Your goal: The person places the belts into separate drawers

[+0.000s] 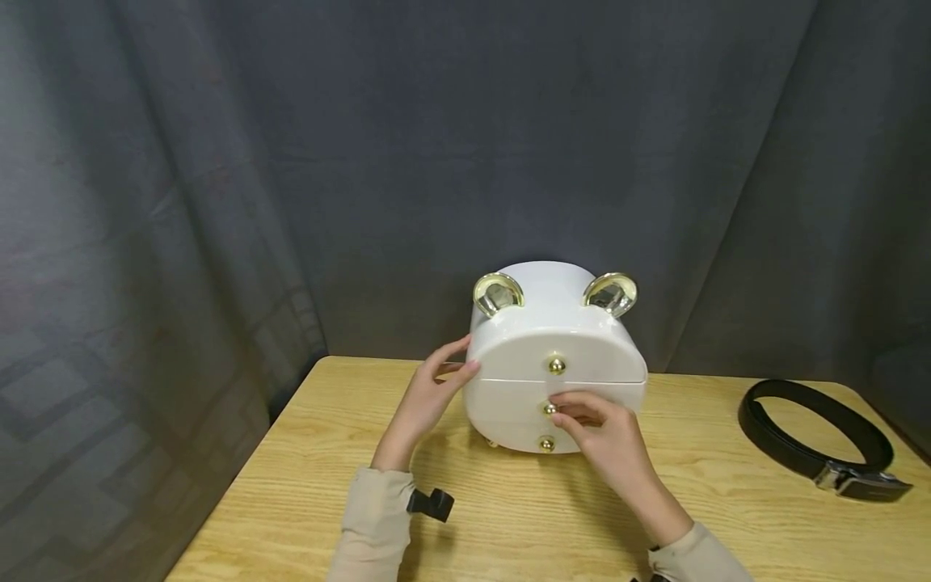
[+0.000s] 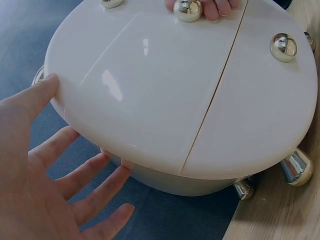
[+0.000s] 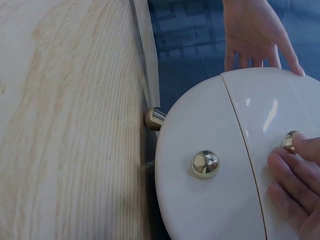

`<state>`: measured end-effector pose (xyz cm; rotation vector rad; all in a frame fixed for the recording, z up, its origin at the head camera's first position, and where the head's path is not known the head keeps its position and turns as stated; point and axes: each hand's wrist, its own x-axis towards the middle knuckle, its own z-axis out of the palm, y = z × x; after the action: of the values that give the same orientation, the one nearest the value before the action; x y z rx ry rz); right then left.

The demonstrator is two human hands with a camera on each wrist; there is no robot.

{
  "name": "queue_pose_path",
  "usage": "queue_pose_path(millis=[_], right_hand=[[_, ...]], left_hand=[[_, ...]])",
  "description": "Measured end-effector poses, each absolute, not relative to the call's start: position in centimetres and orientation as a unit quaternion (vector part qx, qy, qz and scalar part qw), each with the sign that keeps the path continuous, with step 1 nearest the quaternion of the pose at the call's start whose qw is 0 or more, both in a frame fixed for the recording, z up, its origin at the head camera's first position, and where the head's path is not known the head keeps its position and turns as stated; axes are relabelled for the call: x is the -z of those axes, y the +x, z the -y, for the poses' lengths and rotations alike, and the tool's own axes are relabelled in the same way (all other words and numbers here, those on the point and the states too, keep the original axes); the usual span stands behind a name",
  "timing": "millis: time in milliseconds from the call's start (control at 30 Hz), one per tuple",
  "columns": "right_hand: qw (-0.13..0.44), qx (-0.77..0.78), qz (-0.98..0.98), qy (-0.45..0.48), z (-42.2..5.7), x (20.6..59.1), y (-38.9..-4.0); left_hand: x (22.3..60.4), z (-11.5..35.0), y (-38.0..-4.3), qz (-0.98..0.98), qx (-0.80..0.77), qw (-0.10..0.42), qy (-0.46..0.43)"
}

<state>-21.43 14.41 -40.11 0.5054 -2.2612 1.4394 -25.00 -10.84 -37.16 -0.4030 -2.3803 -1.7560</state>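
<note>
A white rounded jewelry box (image 1: 509,412) with gold ears stands on the wooden table, its front toward me. Three gold knobs run down that front, and thin seams divide it into sections. My right hand (image 1: 607,432) pinches the middle knob (image 3: 288,142) between thumb and fingers; the lower knob (image 3: 205,164) is free below it. At the box's left side rests my left hand (image 1: 429,396). In the left wrist view its thumb (image 2: 47,90) touches the front rim, while the spread fingers reach along the curved side.
A black belt (image 1: 771,432) with a metal buckle (image 1: 829,475) lies coiled at the table's right side. Behind the table (image 1: 305,501) hangs a dark grey curtain (image 1: 378,178). Short gold feet (image 2: 298,167) hold the box up from the tabletop.
</note>
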Motion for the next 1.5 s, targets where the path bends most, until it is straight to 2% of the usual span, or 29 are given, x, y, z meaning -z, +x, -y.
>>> queue_pose_path(millis=[200, 433, 967, 1500], right_hand=[[0.202, -0.52, 0.811, 0.178, -14.4, 40.1, -21.5], [0.205, -0.512, 0.815, 0.177, -14.4, 40.0, -21.5], [0.205, -0.514, 0.812, 0.187, -14.5, 40.0, -21.6], [0.218, -0.486, 0.82, 0.21, -14.6, 39.9, -21.4]], left_hand=[[37.3, 10.9, -25.0, 0.796, 0.585, 0.074, -0.139], [34.4, 10.7, -22.9, 0.796, 0.587, 0.044, -0.14], [34.1, 10.6, -22.7, 0.802, 0.579, 0.048, -0.14], [37.2, 11.4, -25.0, 0.809, 0.569, 0.051, -0.139]])
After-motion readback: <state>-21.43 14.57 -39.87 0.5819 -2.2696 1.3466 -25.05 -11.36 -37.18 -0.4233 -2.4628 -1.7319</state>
